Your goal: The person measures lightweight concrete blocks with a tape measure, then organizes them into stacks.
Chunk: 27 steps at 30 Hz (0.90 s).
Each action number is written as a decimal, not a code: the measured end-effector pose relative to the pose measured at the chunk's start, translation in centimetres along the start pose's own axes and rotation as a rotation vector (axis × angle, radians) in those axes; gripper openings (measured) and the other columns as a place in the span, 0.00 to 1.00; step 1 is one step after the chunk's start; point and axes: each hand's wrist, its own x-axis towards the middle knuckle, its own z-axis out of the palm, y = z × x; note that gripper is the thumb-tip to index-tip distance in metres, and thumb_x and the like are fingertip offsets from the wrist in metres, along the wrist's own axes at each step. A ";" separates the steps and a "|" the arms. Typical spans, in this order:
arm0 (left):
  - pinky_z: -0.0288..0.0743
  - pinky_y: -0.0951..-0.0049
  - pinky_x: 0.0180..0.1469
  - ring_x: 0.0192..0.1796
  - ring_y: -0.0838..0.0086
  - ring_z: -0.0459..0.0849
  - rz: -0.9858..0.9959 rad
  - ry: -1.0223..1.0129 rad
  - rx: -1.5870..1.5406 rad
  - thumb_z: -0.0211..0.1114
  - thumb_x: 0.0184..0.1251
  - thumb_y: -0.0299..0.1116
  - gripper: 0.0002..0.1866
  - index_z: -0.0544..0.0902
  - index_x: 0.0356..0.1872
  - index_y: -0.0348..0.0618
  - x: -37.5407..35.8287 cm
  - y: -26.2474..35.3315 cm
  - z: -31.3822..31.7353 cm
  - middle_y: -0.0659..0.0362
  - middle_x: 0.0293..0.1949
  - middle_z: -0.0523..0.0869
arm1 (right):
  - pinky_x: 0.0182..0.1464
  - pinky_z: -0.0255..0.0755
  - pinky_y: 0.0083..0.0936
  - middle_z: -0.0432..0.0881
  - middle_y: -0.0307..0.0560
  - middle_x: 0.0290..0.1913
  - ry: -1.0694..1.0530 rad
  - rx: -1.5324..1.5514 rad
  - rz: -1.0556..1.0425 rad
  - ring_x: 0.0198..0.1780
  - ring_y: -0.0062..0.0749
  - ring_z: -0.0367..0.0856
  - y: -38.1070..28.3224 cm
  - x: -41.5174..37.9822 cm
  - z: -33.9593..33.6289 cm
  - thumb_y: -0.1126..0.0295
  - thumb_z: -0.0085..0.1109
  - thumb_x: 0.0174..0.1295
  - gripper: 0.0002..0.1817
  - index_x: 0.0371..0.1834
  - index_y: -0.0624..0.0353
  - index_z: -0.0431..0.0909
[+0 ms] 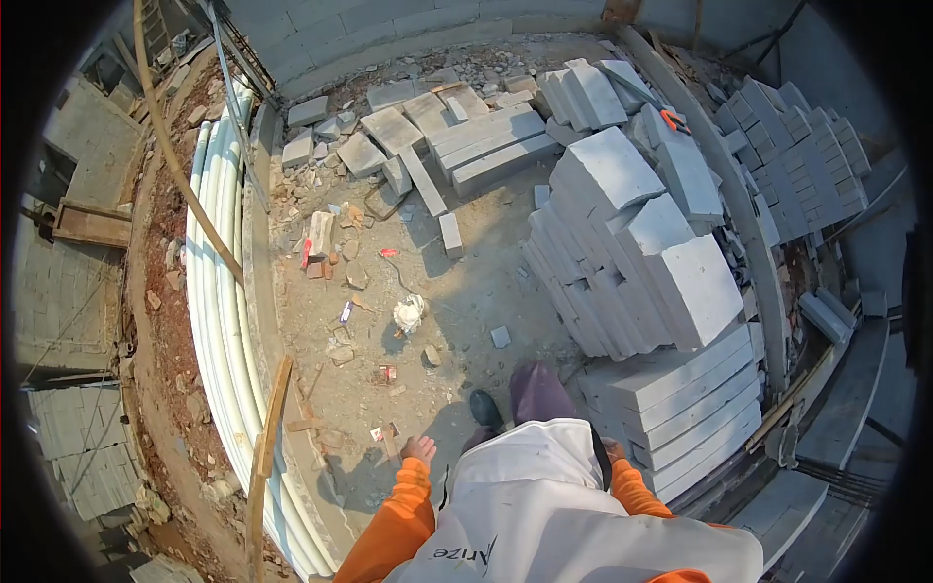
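My left hand (420, 448), in an orange sleeve, hangs beside my body over the dusty ground with its fingers apart and nothing in it. My right hand (613, 450) is at my other side, close to a low stack of long pale blocks (680, 398); its fingers are mostly hidden. Ahead of that stack leans a large pile of grey-white blocks (622, 253). A white cloth (525, 486) with dark lettering covers my front, and one dark boot (485, 409) shows below it.
Long white pipes (219, 282) curve along the left beside a wooden plank (267, 437). Rubble and a crumpled white bag (409, 314) lie on the ground. Loose blocks (496, 136) lie farther ahead, and an orange-handled saw (674, 120) rests on blocks at right.
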 end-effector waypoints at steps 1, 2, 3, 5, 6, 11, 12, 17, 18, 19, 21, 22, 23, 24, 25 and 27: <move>0.79 0.54 0.56 0.56 0.53 0.82 -0.008 -0.009 -0.002 0.48 0.75 0.44 0.27 0.63 0.69 0.41 0.4 1.1 1.1 0.47 0.60 0.78 | 0.50 0.78 0.32 0.88 0.55 0.43 0.022 0.035 0.005 0.47 0.45 0.87 -2.1 1.5 -0.1 0.61 0.61 0.63 0.15 0.44 0.60 0.86; 0.78 0.54 0.58 0.58 0.53 0.81 0.001 -0.028 0.030 0.48 0.76 0.44 0.27 0.63 0.69 0.39 0.7 2.2 2.2 0.47 0.61 0.78 | 0.50 0.78 0.31 0.88 0.55 0.43 0.044 0.070 0.013 0.46 0.44 0.87 -4.0 2.4 0.3 0.63 0.61 0.63 0.14 0.44 0.60 0.86; 0.77 0.54 0.59 0.59 0.54 0.80 0.008 -0.047 0.063 0.47 0.76 0.44 0.27 0.63 0.68 0.38 0.1 3.6 3.7 0.47 0.61 0.77 | 0.49 0.78 0.30 0.88 0.53 0.43 0.055 0.003 -0.035 0.45 0.42 0.87 -5.5 3.8 0.7 0.63 0.62 0.63 0.13 0.44 0.60 0.86; 0.77 0.53 0.58 0.58 0.53 0.81 0.024 -0.073 0.106 0.48 0.76 0.43 0.26 0.63 0.68 0.38 0.5 6.3 6.4 0.46 0.61 0.78 | 0.48 0.78 0.29 0.89 0.51 0.41 0.082 -0.129 -0.135 0.44 0.39 0.87 -4.8 9.3 2.1 0.64 0.63 0.63 0.12 0.44 0.59 0.86; 0.78 0.53 0.56 0.56 0.53 0.82 0.032 -0.080 0.114 0.50 0.75 0.43 0.26 0.64 0.67 0.39 1.6 7.3 7.2 0.46 0.60 0.79 | 0.48 0.77 0.29 0.89 0.50 0.41 0.034 -0.141 -0.129 0.44 0.39 0.87 -7.0 10.8 2.3 0.63 0.63 0.63 0.13 0.45 0.59 0.86; 0.80 0.51 0.52 0.52 0.52 0.83 0.049 -0.016 0.148 0.51 0.75 0.43 0.24 0.66 0.65 0.40 5.4 13.8 12.0 0.46 0.57 0.80 | 0.51 0.77 0.34 0.88 0.50 0.45 -0.118 -0.332 0.145 0.47 0.41 0.86 -16.7 22.3 3.8 0.59 0.65 0.61 0.16 0.47 0.57 0.86; 0.81 0.52 0.49 0.47 0.54 0.86 0.053 0.022 0.132 0.53 0.74 0.42 0.24 0.67 0.65 0.40 6.4 15.6 13.6 0.46 0.55 0.82 | 0.54 0.76 0.34 0.87 0.50 0.49 -0.233 -0.652 0.004 0.52 0.41 0.84 -14.4 28.2 5.6 0.57 0.62 0.62 0.18 0.49 0.56 0.86; 0.82 0.53 0.43 0.47 0.53 0.85 -0.003 -0.150 0.275 0.52 0.72 0.42 0.23 0.70 0.62 0.42 9.5 23.8 19.4 0.45 0.54 0.82 | 0.53 0.77 0.38 0.86 0.54 0.45 -0.191 0.008 -0.047 0.48 0.49 0.85 -26.4 44.7 6.6 0.43 0.59 0.56 0.28 0.46 0.56 0.86; 0.82 0.54 0.44 0.48 0.53 0.85 0.112 -0.181 0.342 0.52 0.72 0.42 0.23 0.70 0.62 0.41 9.5 25.1 20.9 0.45 0.54 0.81 | 0.52 0.77 0.41 0.87 0.56 0.44 0.035 -0.008 -0.043 0.47 0.53 0.85 -39.2 40.4 3.5 0.47 0.60 0.57 0.25 0.46 0.56 0.85; 0.81 0.55 0.46 0.49 0.53 0.85 0.226 -0.220 0.396 0.51 0.71 0.42 0.23 0.70 0.62 0.40 9.0 26.5 23.5 0.44 0.54 0.81 | 0.53 0.76 0.40 0.86 0.57 0.45 0.022 -0.076 -0.096 0.49 0.54 0.84 -41.5 44.4 3.9 0.50 0.59 0.59 0.23 0.48 0.56 0.85; 0.80 0.56 0.49 0.51 0.53 0.84 0.209 -0.096 0.253 0.52 0.71 0.43 0.25 0.71 0.63 0.38 8.6 30.6 28.4 0.43 0.55 0.81 | 0.57 0.74 0.39 0.85 0.57 0.49 -0.008 0.040 -0.114 0.53 0.52 0.83 -51.5 46.5 3.0 0.53 0.58 0.62 0.22 0.51 0.56 0.83; 0.80 0.57 0.51 0.52 0.53 0.84 0.200 -0.028 0.182 0.53 0.71 0.44 0.26 0.71 0.63 0.37 7.1 33.3 31.6 0.42 0.55 0.81 | 0.58 0.74 0.38 0.85 0.57 0.50 -0.045 0.098 -0.156 0.54 0.52 0.82 -54.5 48.2 3.0 0.54 0.58 0.63 0.21 0.53 0.56 0.82; 0.79 0.57 0.52 0.52 0.53 0.84 0.250 -0.010 0.188 0.52 0.72 0.44 0.26 0.71 0.63 0.37 6.0 35.4 34.4 0.42 0.56 0.80 | 0.53 0.75 0.33 0.85 0.55 0.47 -0.049 0.119 -0.195 0.49 0.43 0.83 -56.5 50.4 3.4 0.57 0.58 0.65 0.22 0.54 0.62 0.81; 0.78 0.58 0.53 0.52 0.53 0.84 0.302 0.010 0.197 0.52 0.72 0.44 0.26 0.70 0.64 0.36 5.3 37.5 36.7 0.41 0.57 0.80 | 0.48 0.76 0.28 0.86 0.53 0.44 -0.054 0.143 -0.232 0.45 0.34 0.83 -58.1 52.2 4.0 0.59 0.57 0.66 0.23 0.55 0.67 0.79; 0.78 0.58 0.54 0.53 0.53 0.84 0.357 0.029 0.209 0.52 0.72 0.44 0.26 0.70 0.64 0.35 5.1 39.6 38.7 0.41 0.58 0.79 | 0.48 0.76 0.28 0.86 0.53 0.45 -0.040 0.156 -0.231 0.45 0.35 0.83 -59.5 53.2 4.2 0.59 0.57 0.67 0.23 0.55 0.68 0.78; 0.79 0.59 0.53 0.52 0.54 0.84 0.441 -0.026 0.265 0.51 0.74 0.42 0.25 0.70 0.64 0.35 6.0 44.0 41.9 0.41 0.57 0.80 | 0.49 0.76 0.28 0.86 0.53 0.45 -0.007 0.183 -0.223 0.45 0.35 0.83 -62.0 54.0 4.2 0.59 0.57 0.67 0.23 0.56 0.68 0.77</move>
